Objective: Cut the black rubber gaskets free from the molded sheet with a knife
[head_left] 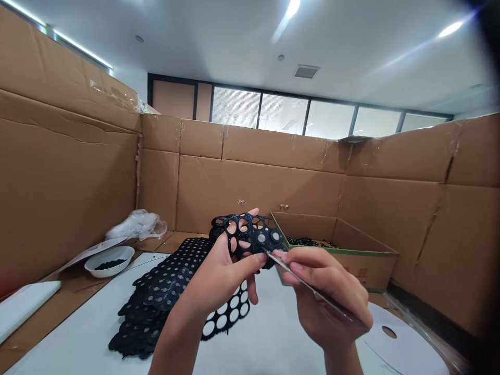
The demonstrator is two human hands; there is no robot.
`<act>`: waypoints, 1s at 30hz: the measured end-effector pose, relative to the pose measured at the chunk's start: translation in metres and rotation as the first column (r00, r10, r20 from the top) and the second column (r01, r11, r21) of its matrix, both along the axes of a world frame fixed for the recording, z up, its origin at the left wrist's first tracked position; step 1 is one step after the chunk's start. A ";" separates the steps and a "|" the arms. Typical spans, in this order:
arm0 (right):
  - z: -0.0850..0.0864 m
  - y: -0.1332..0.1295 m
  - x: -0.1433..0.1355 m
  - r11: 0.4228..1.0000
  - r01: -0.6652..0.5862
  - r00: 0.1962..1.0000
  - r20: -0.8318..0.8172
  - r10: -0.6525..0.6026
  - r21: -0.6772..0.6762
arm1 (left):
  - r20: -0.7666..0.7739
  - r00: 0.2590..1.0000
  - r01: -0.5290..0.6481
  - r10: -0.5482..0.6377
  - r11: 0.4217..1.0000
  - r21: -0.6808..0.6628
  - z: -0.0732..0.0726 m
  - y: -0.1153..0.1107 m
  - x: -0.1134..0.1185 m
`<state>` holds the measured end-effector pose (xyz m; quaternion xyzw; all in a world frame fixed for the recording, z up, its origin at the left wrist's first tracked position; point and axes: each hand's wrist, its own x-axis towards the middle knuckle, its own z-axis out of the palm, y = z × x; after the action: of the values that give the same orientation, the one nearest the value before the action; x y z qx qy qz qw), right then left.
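You hold the black strip point(269, 243) in your left hand point(219, 273), up above the white table point(273, 328). Your left thumb is pressed on its lower edge, and your other fingers are bent behind it; some of them are seen through the round holes. Your right hand point(330, 291) pinches a thin metal tool point(308, 285) between the thumb and the fingers, which are close together. The tip of the tool is at the lower edge of the strip, just beside your left thumb; whether it touches, I cannot tell. Grey discs sit in the right part of the strip.

To the left of your hands lies a pile point(167, 289) of black sheets. Farther left stands a white bowl point(130, 254) with black bits point(110, 264) in it, near a plastic bag point(136, 225). Behind your right hand is an open box point(375, 268), and a white disc point(410, 346) lies at the right.
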<state>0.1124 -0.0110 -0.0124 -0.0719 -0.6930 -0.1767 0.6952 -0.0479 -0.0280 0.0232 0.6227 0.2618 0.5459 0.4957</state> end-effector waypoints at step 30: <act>-0.040 0.074 -0.023 0.996 0.068 0.969 -0.241 -0.050 0.066 | -0.410 0.203 -0.311 0.889 0.455 0.834 -0.041 0.013 0.044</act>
<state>0.0897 0.0626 -0.0521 -0.0875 -0.5949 -0.2128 0.7702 -0.0038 -0.0149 -0.0181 0.7419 0.5140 0.3856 -0.1918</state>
